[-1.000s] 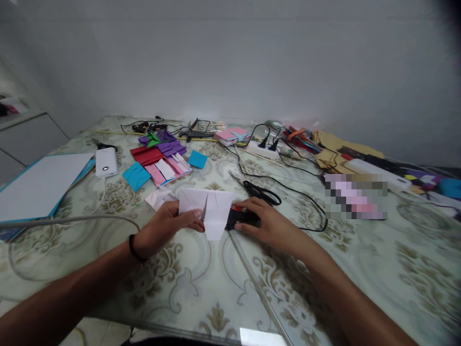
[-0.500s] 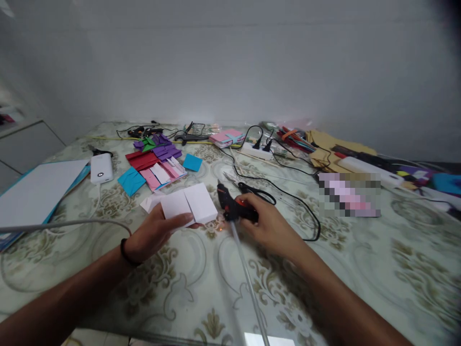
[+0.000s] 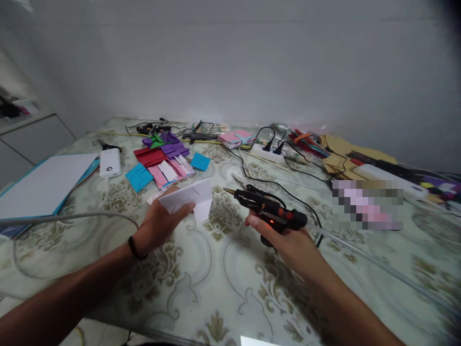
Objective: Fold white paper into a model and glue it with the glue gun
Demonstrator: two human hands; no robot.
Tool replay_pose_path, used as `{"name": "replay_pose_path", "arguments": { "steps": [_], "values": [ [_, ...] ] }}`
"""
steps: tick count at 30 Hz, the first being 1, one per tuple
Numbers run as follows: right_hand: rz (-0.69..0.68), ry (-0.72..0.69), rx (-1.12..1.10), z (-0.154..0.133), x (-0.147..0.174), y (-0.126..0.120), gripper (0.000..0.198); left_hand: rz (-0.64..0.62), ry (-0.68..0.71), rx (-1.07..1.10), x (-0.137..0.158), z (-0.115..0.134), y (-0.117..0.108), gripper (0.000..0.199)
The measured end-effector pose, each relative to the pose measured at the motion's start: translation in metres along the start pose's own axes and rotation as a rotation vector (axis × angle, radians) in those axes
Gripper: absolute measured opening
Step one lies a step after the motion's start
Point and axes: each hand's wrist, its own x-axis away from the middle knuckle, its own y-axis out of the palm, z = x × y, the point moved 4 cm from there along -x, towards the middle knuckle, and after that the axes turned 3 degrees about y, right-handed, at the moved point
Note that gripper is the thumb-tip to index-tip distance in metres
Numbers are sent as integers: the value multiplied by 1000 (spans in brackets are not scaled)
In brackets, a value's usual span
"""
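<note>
My left hand (image 3: 163, 223) grips a folded piece of white paper (image 3: 192, 194), thumb on the near face; one flap hangs down at its right end. My right hand (image 3: 284, 240) is wrapped around the handle of a black hot glue gun (image 3: 270, 206). Its nozzle points left toward the paper, with a gap between them, and a small red light glows on its side. A long clear glue stick (image 3: 356, 250) sticks out of the gun's back toward the lower right. Scissors (image 3: 259, 190) lie on the table, partly hidden behind the gun.
Folded coloured papers (image 3: 162, 161) lie beyond my left hand, near a white power bank (image 3: 110, 162) and large white sheets (image 3: 46, 185). At the back stands a power strip (image 3: 266, 153) with black cords. Brown paper pieces (image 3: 334, 161) lie at the right.
My right hand has turned the glue gun from upright to sideways, nozzle now pointing left, and moved it slightly right. The white paper in my left hand has tilted, with a flap now hanging down.
</note>
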Motion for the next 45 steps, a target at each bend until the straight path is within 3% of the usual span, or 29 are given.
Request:
{"name": "replay_pose_path", "arguments": {
  "steps": [2,5,10,14,45],
  "values": [
    [-24,2,19,-4,4,3,30,34,47,-88,1,4,-2,24],
    [-137,-100,44,-16,6,13,27,17,92,-189,3,11,-2,24],
    [-233,-250,95,-26,7,29,33,-22,112,-200,6,15,1,30],
    [-287,-240,91,-24,10,38,34,-46,90,-209,8,15,2,30],
    [-256,-265,145,-21,12,41,30,-35,120,-244,12,18,4,31]
  ]
}}
